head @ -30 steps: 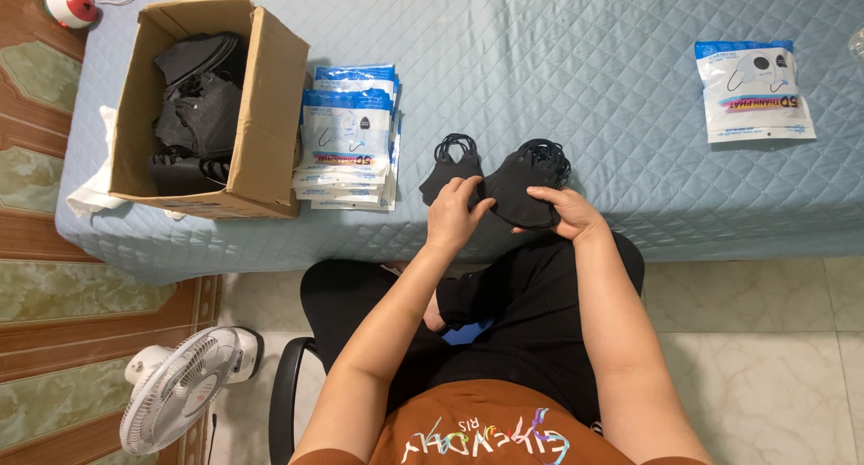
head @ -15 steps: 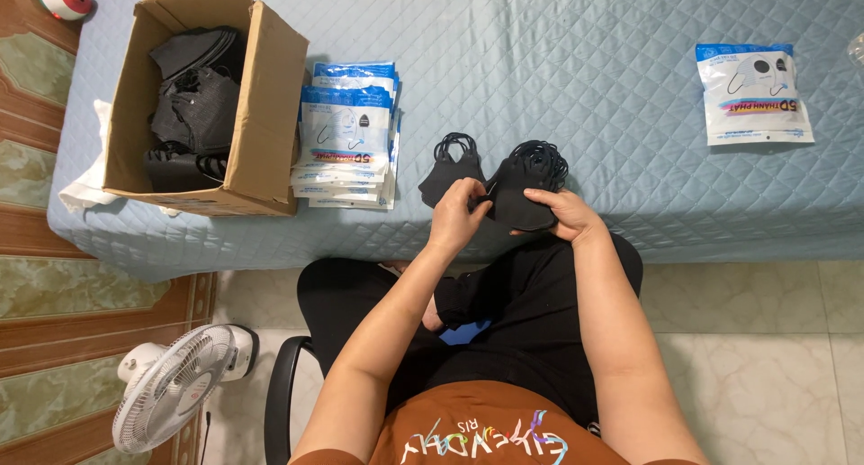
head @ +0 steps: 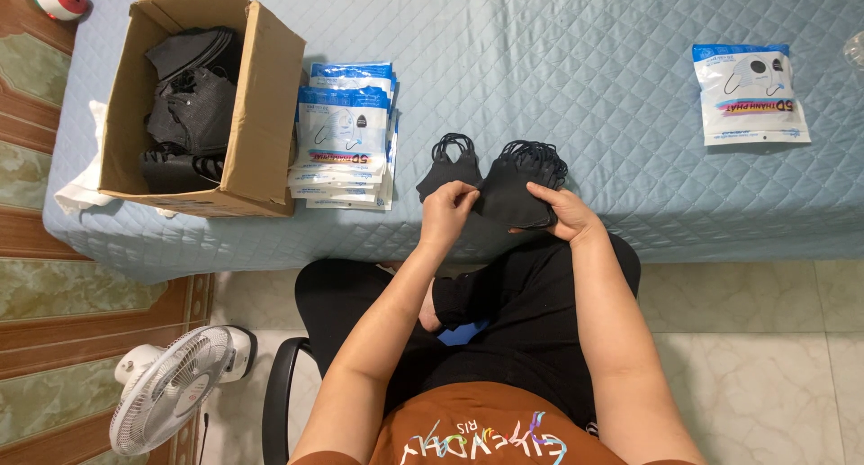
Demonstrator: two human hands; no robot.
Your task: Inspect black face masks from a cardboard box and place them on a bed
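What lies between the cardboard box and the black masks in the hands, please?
A stack of white-and-blue packets lies between the cardboard box and the black masks, in the head view.

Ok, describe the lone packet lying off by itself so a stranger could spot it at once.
Start from the quilted blue bedspread and look at its far right side. A flat white packet with a blue top edge lies there alone, far from the stack of similar packets beside the cardboard box.

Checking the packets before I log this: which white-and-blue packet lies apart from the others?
The lone packet at the bed's far right; the others form a stack beside the cardboard box.
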